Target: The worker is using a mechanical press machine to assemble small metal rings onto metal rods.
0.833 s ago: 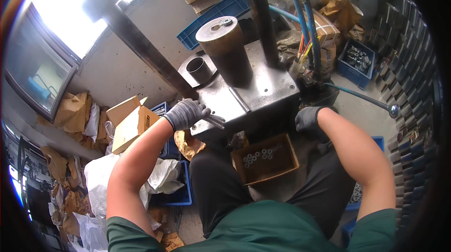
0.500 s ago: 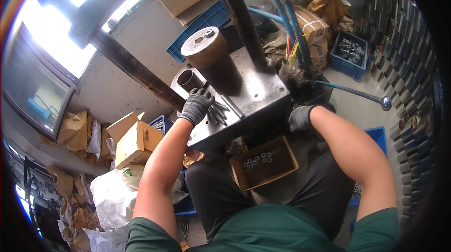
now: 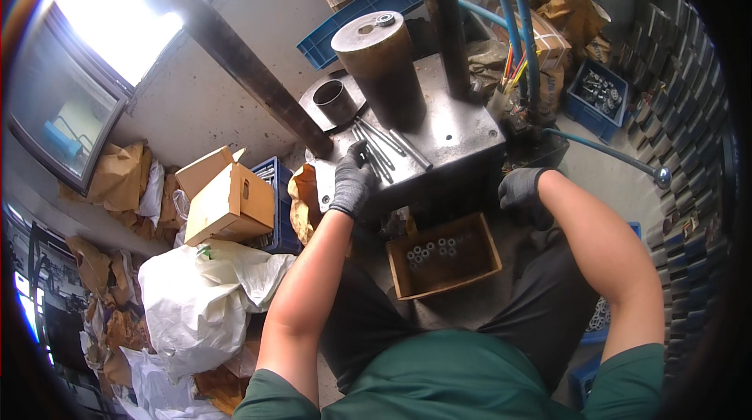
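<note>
My gloved left hand (image 3: 352,183) is at the near left edge of the steel table (image 3: 462,118), its fingers curled beside several thin metal rods (image 3: 377,155). What it holds, if anything, is too small to make out. A thicker rod (image 3: 411,149) lies next to them. Behind stands a tall steel cylinder (image 3: 381,75) with a small bearing-like ring (image 3: 385,20) on its top. Left of it is a short open tube (image 3: 334,104) on a round plate. Above my right knee, clear of the table, my gloved right hand (image 3: 526,194) has curled fingers; its palm is hidden.
Below the table an open box (image 3: 446,285) contains several small rings. Two dark columns (image 3: 254,72) rise from the table. At the right are a blue-handled lever (image 3: 615,152) and a blue bin (image 3: 597,99) of metal parts. A carton (image 3: 227,209) and white sack (image 3: 196,306) sit left.
My left hand has drawn back from beside the short tube to the table's near edge by the rods. The view has shifted; my right hand stays curled near the knee.
</note>
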`<state>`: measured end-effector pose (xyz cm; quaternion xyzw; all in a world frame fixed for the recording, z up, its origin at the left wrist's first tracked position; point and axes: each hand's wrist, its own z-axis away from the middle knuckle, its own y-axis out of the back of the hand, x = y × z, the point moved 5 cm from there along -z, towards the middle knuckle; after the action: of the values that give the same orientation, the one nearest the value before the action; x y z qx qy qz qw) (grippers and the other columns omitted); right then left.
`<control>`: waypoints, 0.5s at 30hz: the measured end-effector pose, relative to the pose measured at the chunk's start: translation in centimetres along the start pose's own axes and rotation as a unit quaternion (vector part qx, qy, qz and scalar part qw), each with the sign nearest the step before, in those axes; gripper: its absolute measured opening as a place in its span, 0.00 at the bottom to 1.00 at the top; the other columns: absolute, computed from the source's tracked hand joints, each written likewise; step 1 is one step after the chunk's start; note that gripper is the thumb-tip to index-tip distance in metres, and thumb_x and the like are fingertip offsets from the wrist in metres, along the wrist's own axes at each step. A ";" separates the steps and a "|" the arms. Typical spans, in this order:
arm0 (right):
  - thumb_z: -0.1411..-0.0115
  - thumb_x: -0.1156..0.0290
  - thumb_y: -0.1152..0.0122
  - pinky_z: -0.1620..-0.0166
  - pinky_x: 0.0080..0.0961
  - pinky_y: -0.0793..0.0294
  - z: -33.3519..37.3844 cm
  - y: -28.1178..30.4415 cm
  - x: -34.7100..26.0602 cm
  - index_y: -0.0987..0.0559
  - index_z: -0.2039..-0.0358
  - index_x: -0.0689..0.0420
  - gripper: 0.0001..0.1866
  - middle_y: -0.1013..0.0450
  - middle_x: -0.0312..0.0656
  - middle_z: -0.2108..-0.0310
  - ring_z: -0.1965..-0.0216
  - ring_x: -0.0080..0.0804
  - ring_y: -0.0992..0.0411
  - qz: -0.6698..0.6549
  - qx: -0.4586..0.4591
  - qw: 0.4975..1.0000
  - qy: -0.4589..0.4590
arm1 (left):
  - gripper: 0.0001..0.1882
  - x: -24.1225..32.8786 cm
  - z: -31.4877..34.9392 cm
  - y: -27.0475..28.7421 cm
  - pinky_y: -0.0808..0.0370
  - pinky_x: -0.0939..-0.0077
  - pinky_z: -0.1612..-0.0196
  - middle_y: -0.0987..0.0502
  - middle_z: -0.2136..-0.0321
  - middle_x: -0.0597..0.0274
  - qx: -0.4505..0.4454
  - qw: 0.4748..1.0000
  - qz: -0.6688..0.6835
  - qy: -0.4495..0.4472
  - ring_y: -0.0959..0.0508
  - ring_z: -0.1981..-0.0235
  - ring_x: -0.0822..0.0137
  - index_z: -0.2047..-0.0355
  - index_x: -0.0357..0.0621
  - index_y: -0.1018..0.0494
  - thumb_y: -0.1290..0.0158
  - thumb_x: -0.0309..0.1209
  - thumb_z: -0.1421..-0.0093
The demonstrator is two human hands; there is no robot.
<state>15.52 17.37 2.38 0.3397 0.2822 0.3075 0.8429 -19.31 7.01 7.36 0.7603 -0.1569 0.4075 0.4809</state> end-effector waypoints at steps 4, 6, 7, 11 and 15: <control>0.44 0.58 0.36 0.43 0.37 0.25 0.7 -0.1 -0.7 0.16 0.50 0.55 0.23 0.19 0.50 0.51 0.48 0.46 0.22 0.039 -0.045 0.998 0.001 | 0.27 -0.9 1.0 1.1 0.27 0.65 0.38 0.22 0.46 0.46 -0.008 0.998 0.041 -0.037 0.21 0.44 0.56 0.38 0.42 0.30 0.51 0.17 0.38; 0.47 0.59 0.33 0.43 0.36 0.24 0.4 -1.0 -0.2 0.17 0.49 0.58 0.26 0.21 0.54 0.50 0.47 0.49 0.23 0.068 -0.026 0.996 0.056 | 0.24 -1.5 0.2 1.2 0.25 0.67 0.42 0.19 0.49 0.50 0.028 0.993 0.100 -0.061 0.19 0.48 0.58 0.38 0.42 0.30 0.48 0.21 0.36; 0.47 0.59 0.33 0.43 0.36 0.24 0.3 -1.7 -0.2 0.17 0.49 0.58 0.26 0.21 0.54 0.50 0.47 0.49 0.23 0.074 -0.046 0.995 0.056 | 0.23 -0.4 0.4 1.7 0.24 0.66 0.44 0.19 0.49 0.50 0.042 0.996 0.052 -0.067 0.18 0.49 0.59 0.39 0.41 0.30 0.47 0.22 0.36; 0.44 0.62 0.37 0.49 0.44 0.21 -0.3 -2.8 -4.1 0.15 0.57 0.54 0.16 0.18 0.50 0.59 0.54 0.53 0.20 0.153 -0.022 0.988 0.018 | 0.21 -1.4 -0.6 2.1 0.21 0.64 0.50 0.17 0.53 0.49 0.075 0.996 0.004 -0.042 0.16 0.56 0.56 0.42 0.41 0.28 0.45 0.26 0.35; 0.44 0.60 0.35 0.52 0.46 0.19 -4.9 -6.9 -8.8 0.15 0.55 0.55 0.19 0.18 0.51 0.59 0.55 0.51 0.19 0.288 -0.125 0.944 0.103 | 0.19 -2.0 -0.4 2.4 0.21 0.61 0.51 0.16 0.57 0.49 0.136 0.987 -0.005 -0.089 0.16 0.58 0.54 0.44 0.44 0.25 0.42 0.30 0.35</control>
<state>8.70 9.10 -3.40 0.2648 0.2172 0.6031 0.7204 -22.21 5.88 7.35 0.8528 -0.1381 0.3533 0.3590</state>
